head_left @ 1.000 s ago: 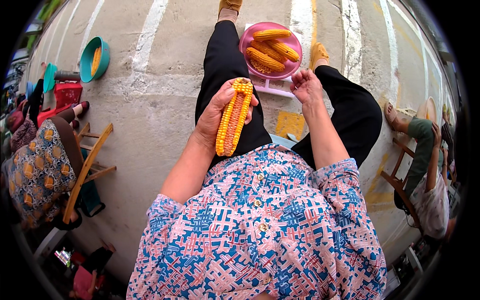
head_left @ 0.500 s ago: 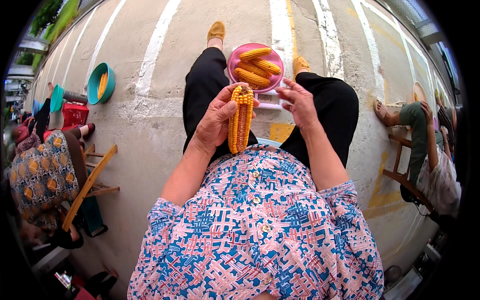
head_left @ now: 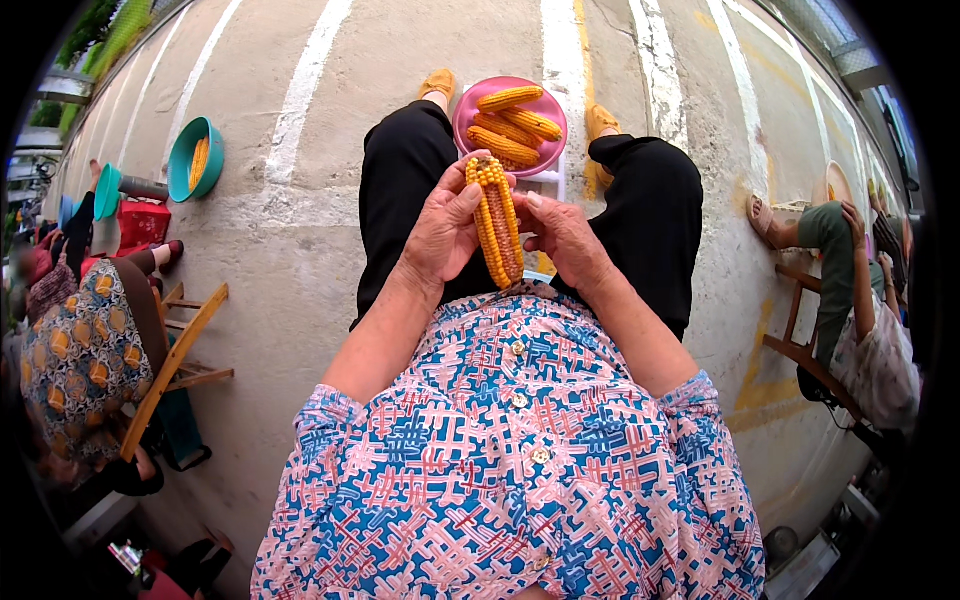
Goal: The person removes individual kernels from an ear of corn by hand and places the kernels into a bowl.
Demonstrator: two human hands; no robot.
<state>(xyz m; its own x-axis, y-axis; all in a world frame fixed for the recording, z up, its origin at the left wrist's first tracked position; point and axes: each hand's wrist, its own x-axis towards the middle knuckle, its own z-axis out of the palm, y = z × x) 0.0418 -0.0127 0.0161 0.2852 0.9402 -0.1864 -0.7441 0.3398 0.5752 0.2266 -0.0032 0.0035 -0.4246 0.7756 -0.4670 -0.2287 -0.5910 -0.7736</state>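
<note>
Corn cob (head_left: 497, 225): yellow, long bare strip down its face showing pinkish-brown core between rows of kernels; held over lap, slightly tilted, lower end toward body. Left grip (head_left: 443, 222) wrapped around upper part, thumb at left edge. Right grip (head_left: 566, 242) half-curled at right edge; cannot tell whether pinching. One cob held; four others (head_left: 508, 125) visible in one pink basin (head_left: 466, 112).

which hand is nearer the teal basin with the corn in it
Left. The left hand, holding the partly stripped cob, is to the right of the teal basin; the right hand is farther right, on the cob's other side.
</note>
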